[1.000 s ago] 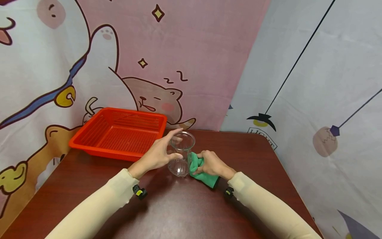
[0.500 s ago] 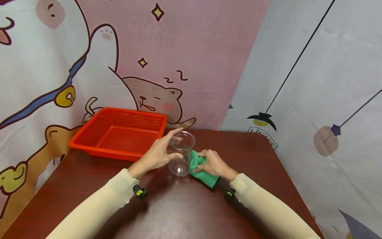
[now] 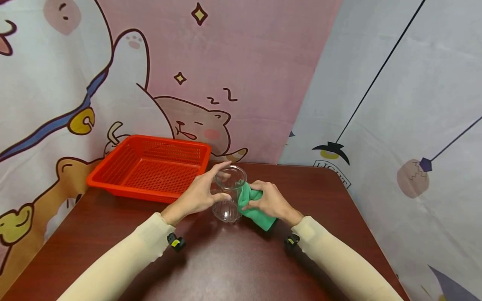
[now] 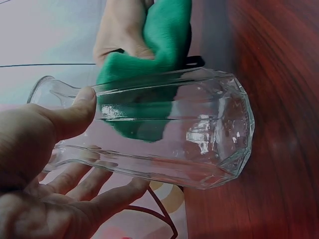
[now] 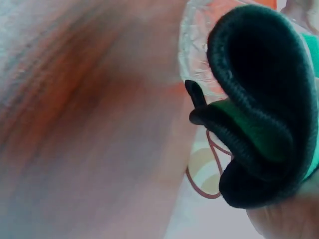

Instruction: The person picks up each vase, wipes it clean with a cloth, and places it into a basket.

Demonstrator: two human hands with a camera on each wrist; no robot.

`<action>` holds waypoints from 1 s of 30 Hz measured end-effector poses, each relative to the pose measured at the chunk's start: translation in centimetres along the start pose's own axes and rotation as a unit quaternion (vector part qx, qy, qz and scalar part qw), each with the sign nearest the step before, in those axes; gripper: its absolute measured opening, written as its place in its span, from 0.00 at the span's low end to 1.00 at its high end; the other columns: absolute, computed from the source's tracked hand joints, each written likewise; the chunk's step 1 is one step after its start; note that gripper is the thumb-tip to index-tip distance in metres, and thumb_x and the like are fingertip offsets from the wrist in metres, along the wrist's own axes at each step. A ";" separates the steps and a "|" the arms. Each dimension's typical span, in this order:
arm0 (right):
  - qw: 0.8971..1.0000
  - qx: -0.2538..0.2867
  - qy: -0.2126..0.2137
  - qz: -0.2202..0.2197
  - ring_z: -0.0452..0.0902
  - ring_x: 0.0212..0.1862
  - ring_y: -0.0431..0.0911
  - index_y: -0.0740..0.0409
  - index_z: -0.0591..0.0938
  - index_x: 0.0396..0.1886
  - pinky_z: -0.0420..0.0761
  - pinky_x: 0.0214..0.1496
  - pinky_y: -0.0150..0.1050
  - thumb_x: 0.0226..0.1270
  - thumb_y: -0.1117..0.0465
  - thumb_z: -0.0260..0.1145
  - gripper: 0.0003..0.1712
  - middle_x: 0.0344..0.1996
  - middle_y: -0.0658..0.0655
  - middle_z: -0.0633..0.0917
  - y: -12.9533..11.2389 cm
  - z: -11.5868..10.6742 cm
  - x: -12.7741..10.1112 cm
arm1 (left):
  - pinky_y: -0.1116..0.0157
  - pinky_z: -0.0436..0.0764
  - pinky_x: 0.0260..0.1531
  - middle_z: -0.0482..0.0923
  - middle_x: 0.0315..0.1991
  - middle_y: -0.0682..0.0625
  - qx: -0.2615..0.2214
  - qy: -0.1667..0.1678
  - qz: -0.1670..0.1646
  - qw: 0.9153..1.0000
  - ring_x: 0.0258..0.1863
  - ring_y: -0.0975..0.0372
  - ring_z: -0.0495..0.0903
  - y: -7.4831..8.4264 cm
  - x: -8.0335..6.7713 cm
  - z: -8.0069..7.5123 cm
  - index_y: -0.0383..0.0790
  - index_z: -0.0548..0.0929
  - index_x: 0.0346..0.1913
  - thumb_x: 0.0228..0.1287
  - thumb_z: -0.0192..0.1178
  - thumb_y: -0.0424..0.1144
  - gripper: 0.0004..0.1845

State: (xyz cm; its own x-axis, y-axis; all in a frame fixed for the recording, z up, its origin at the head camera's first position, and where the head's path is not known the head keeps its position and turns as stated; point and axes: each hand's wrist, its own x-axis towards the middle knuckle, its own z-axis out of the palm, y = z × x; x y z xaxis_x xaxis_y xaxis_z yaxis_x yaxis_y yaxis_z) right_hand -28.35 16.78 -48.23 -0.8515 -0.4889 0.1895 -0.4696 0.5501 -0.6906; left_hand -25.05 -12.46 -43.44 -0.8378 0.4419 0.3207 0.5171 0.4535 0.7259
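A clear glass vase [image 3: 226, 214] with a flared rim and ribbed sides stands upright on the table. My left hand [image 3: 196, 195] grips its upper part from the left, the thumb in front and the fingers behind, as the left wrist view shows. On the right, my right hand [image 3: 272, 201] holds a bunched green cloth [image 3: 260, 218] against the vase's side, just under the rim. Through the glass the cloth [image 4: 137, 117] shows green in the left wrist view. Its folded dark edge [image 5: 254, 99] fills much of the right wrist view, hiding most of that hand.
A red plastic basket [image 3: 113, 189] with perforated sides sits at the back left of the dark wooden table [image 3: 233, 267]. Cartoon-printed fabric [image 3: 256, 75] hangs behind the table and along its sides. Each sleeve has a small black camera [image 3: 175, 241] at the wrist.
My right hand has slid the cloth a little upward along the vase's right side, and the cloth's lower end has lifted. The left hand and the vase keep their place.
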 end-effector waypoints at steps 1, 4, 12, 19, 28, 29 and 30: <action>1.000 0.001 0.003 -0.003 0.87 0.48 0.41 0.43 0.95 0.67 0.89 0.51 0.34 0.60 0.57 0.95 0.34 0.53 0.44 0.93 -0.1 -0.1 0.0 | 0.37 0.91 0.66 0.89 0.73 0.39 0.000 -0.001 -0.002 1.000 0.72 0.44 0.88 0.0 0.0 0.0 0.53 0.64 0.93 0.68 0.86 0.35 0.57; 1.000 0.007 0.012 -0.014 0.88 0.48 0.41 0.43 0.95 0.65 0.90 0.51 0.34 0.60 0.56 0.95 0.32 0.53 0.45 0.93 -0.6 -0.3 0.2 | 0.37 0.90 0.67 0.89 0.73 0.39 0.001 -0.003 -0.009 1.000 0.72 0.44 0.88 0.0 -0.2 0.0 0.54 0.64 0.93 0.67 0.87 0.36 0.57; 0.997 0.049 0.043 -0.031 0.88 0.48 0.41 0.44 0.97 0.57 0.88 0.52 0.32 0.63 0.61 0.92 0.24 0.51 0.47 0.94 -1.4 -0.7 0.4 | 0.39 0.90 0.67 0.90 0.72 0.40 0.010 0.002 -0.010 1.000 0.72 0.44 0.89 0.1 -0.2 0.1 0.54 0.65 0.92 0.66 0.88 0.36 0.57; 0.991 0.122 0.045 -0.030 0.89 0.49 0.45 0.44 0.97 0.56 0.91 0.50 0.33 0.66 0.63 0.90 0.20 0.52 0.50 0.94 -1.6 -1.7 0.5 | 0.37 0.89 0.68 0.90 0.71 0.40 0.014 0.002 -0.011 1.000 0.72 0.43 0.89 0.2 0.1 0.3 0.55 0.65 0.92 0.66 0.88 0.36 0.57; 0.989 0.122 0.076 -0.035 0.92 0.49 0.43 0.42 0.94 0.70 0.92 0.48 0.34 0.64 0.61 0.91 0.34 0.58 0.51 0.95 -2.7 -3.5 0.6 | 0.34 0.87 0.68 0.90 0.70 0.40 0.022 -0.003 -0.014 1.000 0.69 0.43 0.90 0.2 0.2 0.1 0.54 0.64 0.93 0.66 0.88 0.37 0.58; 0.989 0.117 0.080 -0.035 0.91 0.49 0.44 0.41 0.93 0.72 0.91 0.48 0.34 0.64 0.60 0.91 0.36 0.59 0.50 0.95 -2.9 -3.6 0.6 | 0.34 0.88 0.68 0.90 0.70 0.40 0.024 -0.002 -0.015 1.000 0.69 0.43 0.90 0.3 0.2 0.0 0.54 0.65 0.92 0.66 0.88 0.37 0.58; 0.990 0.113 0.081 -0.036 0.91 0.50 0.44 0.41 0.92 0.73 0.90 0.48 0.33 0.63 0.59 0.92 0.37 0.60 0.50 0.95 -3.1 -3.8 0.6 | 0.34 0.88 0.68 0.90 0.69 0.41 0.026 -0.002 -0.014 1.000 0.68 0.43 0.90 0.2 0.2 -0.1 0.54 0.65 0.92 0.66 0.88 0.38 0.58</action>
State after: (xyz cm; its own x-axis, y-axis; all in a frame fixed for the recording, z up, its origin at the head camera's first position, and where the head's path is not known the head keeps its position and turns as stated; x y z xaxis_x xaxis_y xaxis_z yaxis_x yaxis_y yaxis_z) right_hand -28.31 17.33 -43.38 -0.8529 -0.3954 0.3409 -0.4815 0.3435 -0.8063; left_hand -25.13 -12.34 -43.15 -0.8520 0.4303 0.2980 0.5010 0.5055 0.7025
